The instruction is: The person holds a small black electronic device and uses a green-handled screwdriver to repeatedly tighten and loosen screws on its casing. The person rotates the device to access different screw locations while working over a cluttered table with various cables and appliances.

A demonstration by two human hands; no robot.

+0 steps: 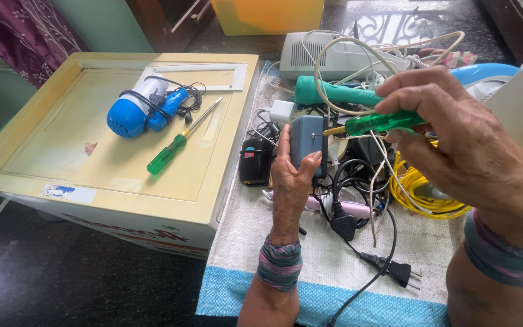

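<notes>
My left hand [290, 181] grips a small grey-blue adapter box [305, 140], held upright over the woven mat. My right hand [455, 133] holds a green-handled screwdriver [378, 123] level, its tip touching the right side of the box. Around both hands lies a tangle of cables, a black plug [399, 270] and a yellow coiled wire [419, 194].
A cream low table [49, 163] at the left carries a blue and white hair dryer [140, 108] and a second green-handled screwdriver [180, 140]. Behind the hands lie a teal torch [328, 92], a white box device [328, 56], a black adapter [254, 160] and a white charger [282, 111].
</notes>
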